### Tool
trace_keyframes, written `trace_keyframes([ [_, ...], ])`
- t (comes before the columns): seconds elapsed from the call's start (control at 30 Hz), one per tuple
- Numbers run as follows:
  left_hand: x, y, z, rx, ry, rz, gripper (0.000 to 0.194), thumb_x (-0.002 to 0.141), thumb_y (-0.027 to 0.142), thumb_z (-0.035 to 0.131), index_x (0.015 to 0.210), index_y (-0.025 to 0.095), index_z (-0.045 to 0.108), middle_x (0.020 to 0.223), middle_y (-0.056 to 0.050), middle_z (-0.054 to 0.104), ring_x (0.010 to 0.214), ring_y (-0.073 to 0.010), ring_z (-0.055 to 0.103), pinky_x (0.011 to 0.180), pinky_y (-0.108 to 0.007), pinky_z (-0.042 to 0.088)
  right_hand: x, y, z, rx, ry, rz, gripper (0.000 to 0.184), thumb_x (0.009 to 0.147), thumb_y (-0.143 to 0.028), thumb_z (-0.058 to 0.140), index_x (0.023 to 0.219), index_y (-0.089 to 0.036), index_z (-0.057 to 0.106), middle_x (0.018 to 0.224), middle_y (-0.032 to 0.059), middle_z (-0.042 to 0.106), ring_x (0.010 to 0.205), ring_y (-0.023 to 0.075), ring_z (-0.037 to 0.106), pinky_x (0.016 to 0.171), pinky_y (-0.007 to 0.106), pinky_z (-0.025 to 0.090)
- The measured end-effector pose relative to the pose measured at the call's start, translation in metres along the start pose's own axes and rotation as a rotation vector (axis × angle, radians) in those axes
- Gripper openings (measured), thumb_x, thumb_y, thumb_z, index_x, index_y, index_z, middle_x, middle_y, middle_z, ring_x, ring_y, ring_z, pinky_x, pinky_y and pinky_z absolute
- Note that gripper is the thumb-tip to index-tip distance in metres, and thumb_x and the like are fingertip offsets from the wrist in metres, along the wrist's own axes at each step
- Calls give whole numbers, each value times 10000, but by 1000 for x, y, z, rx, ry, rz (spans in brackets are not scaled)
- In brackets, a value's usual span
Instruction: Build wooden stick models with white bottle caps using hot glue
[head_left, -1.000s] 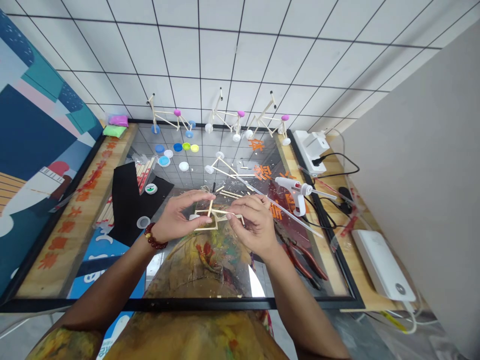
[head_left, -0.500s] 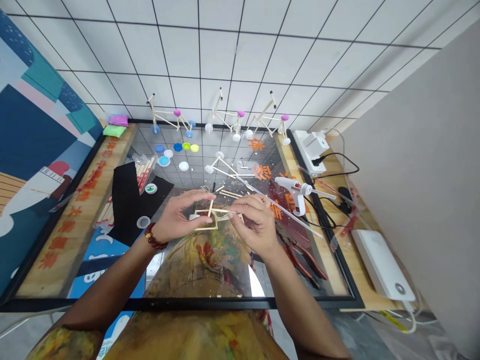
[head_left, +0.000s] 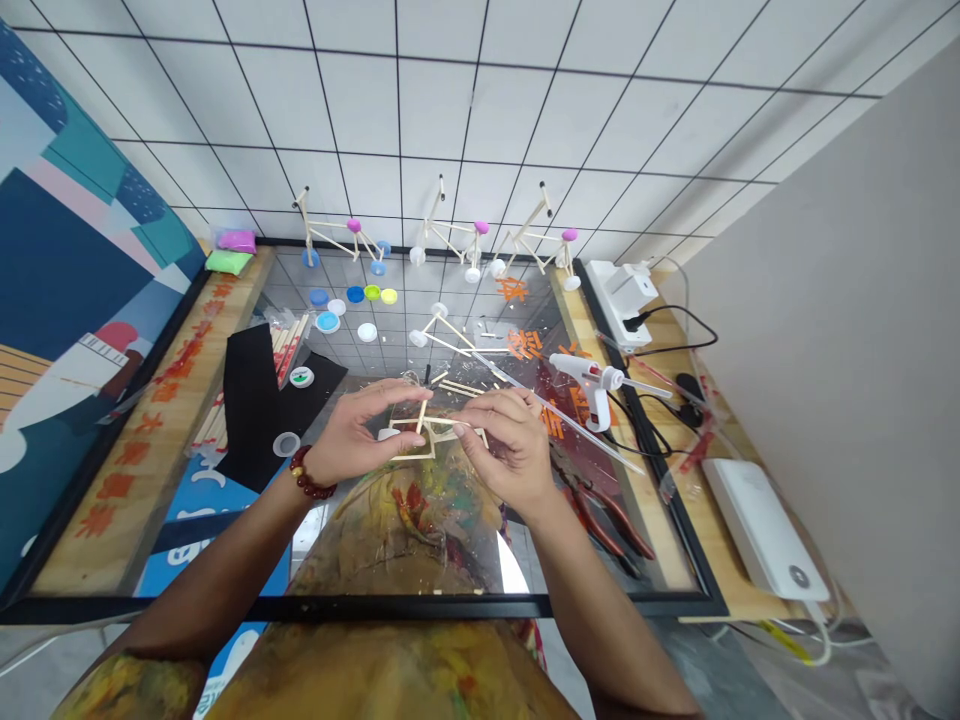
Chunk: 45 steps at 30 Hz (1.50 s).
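Observation:
My left hand (head_left: 369,425) grips a short wooden stick (head_left: 422,414) by its ends, between thumb and fingers. A second thin wooden stick (head_left: 441,421) is pinched in my right hand (head_left: 511,440), and its end meets the middle of the short one, roughly like a T. Just beneath both hands, a small frame of glued-looking sticks (head_left: 420,457) lies on the glass tabletop (head_left: 360,540). Beyond them is a partly built stick frame (head_left: 444,318) with white cap wheels. More loose sticks (head_left: 461,388) lie behind my fingers, which partly hide them.
Several stick tricycle models (head_left: 450,240) stand along the back. Coloured bottle caps (head_left: 328,321), black sheets (head_left: 251,410) and bundled sticks (head_left: 289,350) lie left. On the right are a glue gun (head_left: 589,385), a clear glue stick (head_left: 570,420), red-handled pliers (head_left: 611,520) and a power strip (head_left: 619,305).

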<state>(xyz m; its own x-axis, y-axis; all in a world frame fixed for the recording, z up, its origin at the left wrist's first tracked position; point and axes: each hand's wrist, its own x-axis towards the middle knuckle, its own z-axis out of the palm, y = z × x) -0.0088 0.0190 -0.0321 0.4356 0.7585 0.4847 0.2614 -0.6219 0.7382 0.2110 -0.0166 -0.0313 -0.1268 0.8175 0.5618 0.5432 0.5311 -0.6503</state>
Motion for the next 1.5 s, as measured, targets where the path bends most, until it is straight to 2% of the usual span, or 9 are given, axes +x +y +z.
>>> trace_keyframes([
  [0.5,-2,-2,0,32,-4,-1,438,764,247,811,1186,207,700,1100,-106,767,1119,-254,689,1014,-413,538,-1,-1,0,-31,-25,-8,100,861,-217,649,850,-289,718,846,-21,737,831,183,670,934,432,345],
  [0.77,0,1,-1,51,-22,79,559,749,262,818,1279,221,645,1236,-141,706,1149,-260,671,1011,-414,535,-2,2,2,-36,-25,3,88,854,-203,668,886,-278,700,863,-16,749,854,188,679,951,434,343],
  [0.93,1,4,0,59,-8,122,584,742,269,830,1288,215,632,1250,-157,688,1157,-263,662,1014,-421,531,-2,3,3,-26,-17,-16,91,854,-196,678,904,-271,692,865,-11,754,854,187,683,945,429,344],
  [1.13,-1,2,0,70,-18,106,578,753,251,820,1294,209,621,1271,-160,672,1178,-262,650,1024,-419,522,-2,3,-1,-61,-87,22,146,832,-281,710,974,-281,676,938,-2,756,929,213,683,981,438,330],
  [1.23,-2,2,-1,88,-22,96,577,761,260,812,1300,215,610,1277,-153,668,1186,-259,644,1029,-419,517,-1,4,-3,-76,-112,42,140,821,-272,694,956,-276,656,954,0,748,952,220,679,989,438,322],
  [1.37,1,7,1,179,-17,113,575,770,288,799,1302,220,593,1291,-152,657,1195,-268,633,1030,-446,512,0,5,-4,-81,-142,62,184,795,-240,691,967,-267,631,980,2,737,975,224,670,992,439,300],
  [1.5,7,22,9,396,28,188,378,783,240,752,1147,232,651,1278,-126,668,1237,-289,599,1114,-546,411,-1,6,-3,-89,-196,88,248,762,-212,670,997,-261,609,1015,14,724,1012,238,656,1001,442,289],
])
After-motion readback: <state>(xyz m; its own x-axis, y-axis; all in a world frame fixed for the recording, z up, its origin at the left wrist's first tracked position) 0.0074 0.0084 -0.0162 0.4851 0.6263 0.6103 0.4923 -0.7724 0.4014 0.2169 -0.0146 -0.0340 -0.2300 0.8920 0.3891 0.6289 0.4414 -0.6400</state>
